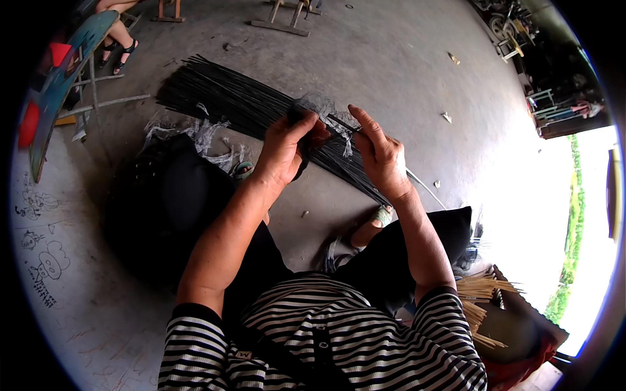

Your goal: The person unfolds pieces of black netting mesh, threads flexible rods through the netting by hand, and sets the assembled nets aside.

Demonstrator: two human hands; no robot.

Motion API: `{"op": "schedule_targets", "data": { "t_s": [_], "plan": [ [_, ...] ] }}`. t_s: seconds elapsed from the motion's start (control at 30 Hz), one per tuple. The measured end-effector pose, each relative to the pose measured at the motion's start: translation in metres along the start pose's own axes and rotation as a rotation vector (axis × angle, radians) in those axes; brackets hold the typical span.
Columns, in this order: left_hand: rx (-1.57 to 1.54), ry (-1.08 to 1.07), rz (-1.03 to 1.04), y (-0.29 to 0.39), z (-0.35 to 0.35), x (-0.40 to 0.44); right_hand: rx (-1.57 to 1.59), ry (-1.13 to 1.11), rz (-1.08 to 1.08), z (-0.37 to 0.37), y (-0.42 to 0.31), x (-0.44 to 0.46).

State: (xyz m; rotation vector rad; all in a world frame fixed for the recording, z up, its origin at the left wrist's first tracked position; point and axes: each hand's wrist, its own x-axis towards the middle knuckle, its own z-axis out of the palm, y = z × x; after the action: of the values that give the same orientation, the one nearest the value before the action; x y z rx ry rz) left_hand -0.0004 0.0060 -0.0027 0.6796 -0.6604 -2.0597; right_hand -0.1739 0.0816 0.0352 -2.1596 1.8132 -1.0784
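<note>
Both hands are raised in front of me, above a long bundle of thin black rods (228,93) on the floor. My left hand (287,146) is closed on a dark, bunched material (301,117) whose exact kind I cannot make out. Wispy translucent netting (317,101) shows just above its fingers. My right hand (381,153) has its index finger stretched out, and a thin dark rod (342,122) runs between the two hands, meeting the right one near thumb and index finger.
Shredded pale plastic (212,140) lies beside a large black bag-like shape (169,189) at left. Another person's legs (120,42) show at upper left by a tilted board (68,78). Light sticks (482,300) are at lower right, wooden stand feet (280,27) at the top.
</note>
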Motion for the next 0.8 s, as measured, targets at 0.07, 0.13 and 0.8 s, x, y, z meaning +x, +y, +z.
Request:
{"op": "schedule_targets", "data": {
  "t_s": [0.07,0.13,0.8],
  "plan": [
    [0.008,-0.007,-0.001,-0.004,0.002,-0.001,-0.010,-0.011,0.002,0.000,0.001,0.000],
    [0.020,-0.031,0.003,-0.008,0.001,0.000,-0.007,-0.023,0.012,0.000,0.000,0.000],
    [0.182,-0.197,0.023,0.005,0.014,-0.011,0.022,0.017,0.062,-0.004,-0.004,0.004]
  ]
}}
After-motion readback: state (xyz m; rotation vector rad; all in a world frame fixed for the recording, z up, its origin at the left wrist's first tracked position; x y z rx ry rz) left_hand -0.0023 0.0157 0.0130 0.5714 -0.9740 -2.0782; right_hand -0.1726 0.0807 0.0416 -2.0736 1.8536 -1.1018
